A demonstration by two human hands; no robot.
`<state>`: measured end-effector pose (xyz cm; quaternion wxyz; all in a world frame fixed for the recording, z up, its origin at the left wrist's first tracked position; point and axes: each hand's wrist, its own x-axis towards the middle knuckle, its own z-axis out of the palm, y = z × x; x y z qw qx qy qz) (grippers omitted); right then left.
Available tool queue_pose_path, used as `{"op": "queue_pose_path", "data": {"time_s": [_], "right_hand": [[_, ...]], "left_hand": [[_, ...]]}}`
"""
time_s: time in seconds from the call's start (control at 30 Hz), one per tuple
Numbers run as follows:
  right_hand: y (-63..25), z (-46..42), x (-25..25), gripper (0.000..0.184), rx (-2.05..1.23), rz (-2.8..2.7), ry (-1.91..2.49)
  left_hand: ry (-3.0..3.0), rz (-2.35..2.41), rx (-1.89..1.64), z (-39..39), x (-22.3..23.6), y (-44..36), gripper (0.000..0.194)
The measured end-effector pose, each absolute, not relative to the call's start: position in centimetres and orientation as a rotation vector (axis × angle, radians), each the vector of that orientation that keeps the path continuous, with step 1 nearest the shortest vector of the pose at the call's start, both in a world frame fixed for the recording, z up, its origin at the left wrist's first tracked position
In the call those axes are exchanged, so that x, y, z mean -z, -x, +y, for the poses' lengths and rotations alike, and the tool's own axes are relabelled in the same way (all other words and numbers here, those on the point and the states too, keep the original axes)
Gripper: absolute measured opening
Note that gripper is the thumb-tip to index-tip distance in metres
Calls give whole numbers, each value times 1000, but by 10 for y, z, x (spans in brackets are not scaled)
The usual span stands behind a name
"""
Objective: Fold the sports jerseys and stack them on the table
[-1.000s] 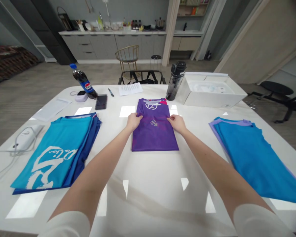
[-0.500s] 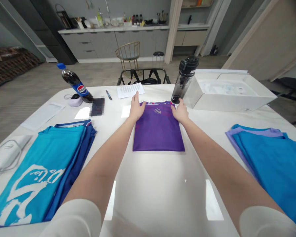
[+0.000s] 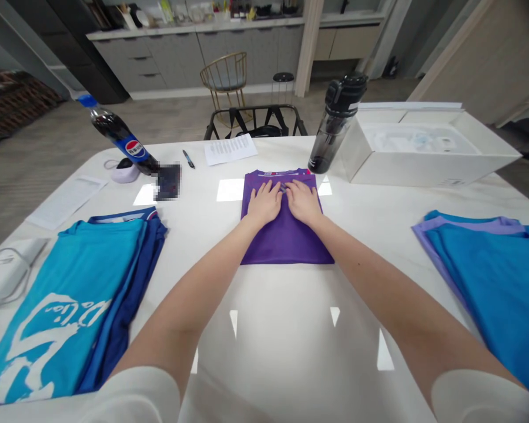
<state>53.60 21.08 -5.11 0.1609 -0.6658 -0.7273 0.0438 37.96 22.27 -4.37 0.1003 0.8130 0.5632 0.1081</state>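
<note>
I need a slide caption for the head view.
Left hand and right hand on a folded purple shirt atop a white table.

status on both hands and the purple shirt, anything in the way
Left hand, right hand: both open, palms down on purple shirt. Shirt folded, on white table. Dark tumbler close by its far right corner.

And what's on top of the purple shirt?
The left hand and the right hand lie on the purple shirt, palms down. A bit of grey print shows between them. The part under the hands is covered, so it can't be seen.
</note>
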Motion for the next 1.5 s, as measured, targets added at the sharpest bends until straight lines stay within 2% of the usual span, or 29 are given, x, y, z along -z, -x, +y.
{"op": "queue_pose_path", "data": {"time_s": [0.27, 0.5, 0.67, 0.87, 1.03, 1.13, 1.27, 1.37, 1.5], "right_hand": [[-558, 201, 58, 66, -261, -2017, 2181], [-527, 151, 52, 61, -130, -1934, 2161], [-512, 103, 57, 57, -146, -2121, 2052], [-545, 66, 53, 63, -158, -2041, 2168], [-521, 33, 42, 61, -131, -2005, 2145], [-507, 12, 44, 57, -141, -2207, 1960], [-523, -4, 51, 57, -250, -2229, 2043], [-551, -11, 52, 57, -238, -2166, 2101], [-579, -29, 49, 46, -64, -2010, 2082]], "left_hand": [[-2259, 1869, -282, 227, 63, -348, 66], [-2420, 1730, -464, 170, 47, -361, 56], [-2384, 1769, -386, 121, 57, -368, 57], [-2354, 1855, -316, 88, 57, -346, 63], [-2125, 1937, -319, 62, 50, -354, 69], [-2211, 1868, -317, 43, 52, -354, 67], [-2293, 1797, -276, 23, 55, -330, 68], [-2310, 1747, -268, 14, 50, -304, 58], [-2384, 1763, -296, 6, 40, -275, 44]]}}
